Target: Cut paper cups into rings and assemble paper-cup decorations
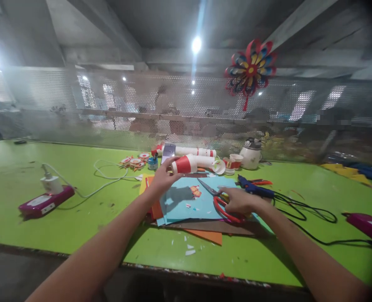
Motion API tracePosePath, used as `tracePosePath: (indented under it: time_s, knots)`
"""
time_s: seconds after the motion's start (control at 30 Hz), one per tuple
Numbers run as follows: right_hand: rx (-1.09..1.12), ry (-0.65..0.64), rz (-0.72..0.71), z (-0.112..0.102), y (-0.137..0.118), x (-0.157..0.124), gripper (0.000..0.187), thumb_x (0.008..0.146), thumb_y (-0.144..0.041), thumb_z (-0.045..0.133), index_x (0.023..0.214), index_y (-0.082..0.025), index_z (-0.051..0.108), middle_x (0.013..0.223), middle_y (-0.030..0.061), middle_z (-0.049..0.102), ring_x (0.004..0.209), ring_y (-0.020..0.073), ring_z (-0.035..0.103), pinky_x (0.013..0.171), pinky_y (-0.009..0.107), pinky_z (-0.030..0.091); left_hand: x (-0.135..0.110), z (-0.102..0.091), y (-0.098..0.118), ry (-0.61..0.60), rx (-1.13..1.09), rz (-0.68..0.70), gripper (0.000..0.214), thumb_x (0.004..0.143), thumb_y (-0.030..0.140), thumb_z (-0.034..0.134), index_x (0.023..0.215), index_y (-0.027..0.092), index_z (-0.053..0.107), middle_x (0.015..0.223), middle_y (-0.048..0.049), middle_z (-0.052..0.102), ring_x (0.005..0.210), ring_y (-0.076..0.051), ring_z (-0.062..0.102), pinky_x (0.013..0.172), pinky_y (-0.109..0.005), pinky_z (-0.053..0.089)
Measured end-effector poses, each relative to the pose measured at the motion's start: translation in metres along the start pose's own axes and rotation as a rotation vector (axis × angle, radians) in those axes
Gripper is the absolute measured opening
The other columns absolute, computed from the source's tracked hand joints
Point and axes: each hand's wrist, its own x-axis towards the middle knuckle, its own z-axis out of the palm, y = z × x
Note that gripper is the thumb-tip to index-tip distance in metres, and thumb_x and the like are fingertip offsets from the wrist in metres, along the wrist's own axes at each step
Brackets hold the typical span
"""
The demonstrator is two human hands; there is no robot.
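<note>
My left hand is closed around the red-banded end of a stack of white paper cups, held tilted above sheets of light blue paper. A shadow falls on the paper below it. To the right, my right hand has its fingers closed on a pair of scissors with red handles. The scissor blades point to the far left over the paper. A small red and yellow cutout lies on the blue sheet between my hands, with a few scraps near it.
Behind are a phone, a long row of cups, a small blue jar and a white kettle. A blue glue gun with black cable lies right. Left is a purple power strip with a white cable.
</note>
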Motion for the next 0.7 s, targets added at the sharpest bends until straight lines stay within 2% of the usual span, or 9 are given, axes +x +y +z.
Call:
tracePosePath:
  time_s: [0.13,0.2,0.3,0.4,0.47,0.53,0.6,0.7]
  knots:
    - [0.101,0.09,0.042,-0.005,0.006,0.007,0.045,0.051,-0.013,0.066,0.095,-0.016,0.065,0.086,0.0097,0.069,0.071,0.0232,0.064,0.055,0.027,0.045,-0.005,0.003,0.008,-0.018,-0.109,-0.039,0.067,0.059,0.023,0.075,0.121,0.02,0.05,0.109,-0.0089,0.06,0.08,-0.019,0.062,0.067,-0.03,0.051]
    - [0.176,0.129,0.036,-0.01,0.008,0.006,0.035,0.05,-0.012,0.066,0.085,-0.015,0.062,0.076,0.0075,0.067,0.064,0.0222,0.063,0.052,0.028,0.046,-0.008,0.003,0.012,-0.027,-0.139,-0.063,0.069,0.06,0.023,0.075,0.124,0.019,0.05,0.108,-0.0086,0.061,0.073,-0.017,0.062,0.063,-0.03,0.051]
    - [0.327,0.189,-0.035,-0.017,0.007,-0.003,0.026,0.062,-0.018,0.058,0.088,-0.017,0.056,0.062,0.0006,0.062,0.053,0.0186,0.061,0.049,0.028,0.047,-0.012,0.005,0.016,-0.085,-0.175,-0.068,0.069,0.061,0.021,0.075,0.125,0.016,0.05,0.097,-0.0078,0.065,0.078,-0.018,0.062,0.068,-0.029,0.051]
    - [0.498,0.274,-0.161,-0.018,-0.006,-0.015,0.019,0.073,-0.028,0.052,0.09,-0.02,0.052,0.068,0.0007,0.063,0.064,0.0182,0.065,0.062,0.03,0.053,-0.014,0.009,0.017,-0.134,-0.142,-0.029,0.057,0.067,0.026,0.073,0.12,0.017,0.054,0.099,-0.009,0.066,0.084,-0.019,0.062,0.071,-0.029,0.05]
    - [0.762,0.316,-0.297,-0.016,-0.019,-0.021,0.022,0.074,-0.035,0.056,0.09,-0.019,0.052,0.083,0.0045,0.067,0.076,0.02,0.067,0.075,0.034,0.054,-0.016,0.014,0.015,-0.147,-0.045,0.023,0.043,0.075,0.032,0.068,0.115,0.018,0.058,0.102,-0.0095,0.065,0.08,-0.018,0.061,0.067,-0.029,0.05]
    - [1.019,0.31,-0.443,-0.012,-0.033,-0.025,0.029,0.072,-0.036,0.063,0.095,-0.02,0.055,0.089,0.0058,0.067,0.082,0.0218,0.067,0.082,0.039,0.052,-0.018,0.02,0.013,-0.158,0.056,0.132,0.032,0.08,0.035,0.062,0.109,0.019,0.063,0.105,-0.01,0.062,0.083,-0.018,0.06,0.065,-0.029,0.051]
    - [1.079,0.322,-0.541,-0.007,-0.045,-0.026,0.032,0.074,-0.034,0.065,0.102,-0.021,0.057,0.097,0.0061,0.067,0.09,0.023,0.064,0.084,0.039,0.051,-0.021,0.025,0.011,-0.194,0.132,0.266,0.027,0.083,0.033,0.06,0.107,0.021,0.065,0.111,-0.0104,0.057,0.093,-0.02,0.058,0.069,-0.03,0.051]
    - [1.018,0.453,-0.562,0.0,-0.054,-0.026,0.029,0.079,-0.032,0.062,0.105,-0.02,0.059,0.1,0.0057,0.066,0.095,0.0233,0.062,0.087,0.039,0.049,-0.027,0.03,0.012,-0.276,0.205,0.373,0.033,0.085,0.029,0.058,0.118,0.027,0.06,0.119,-0.0107,0.052,0.106,-0.022,0.054,0.076,-0.031,0.052]
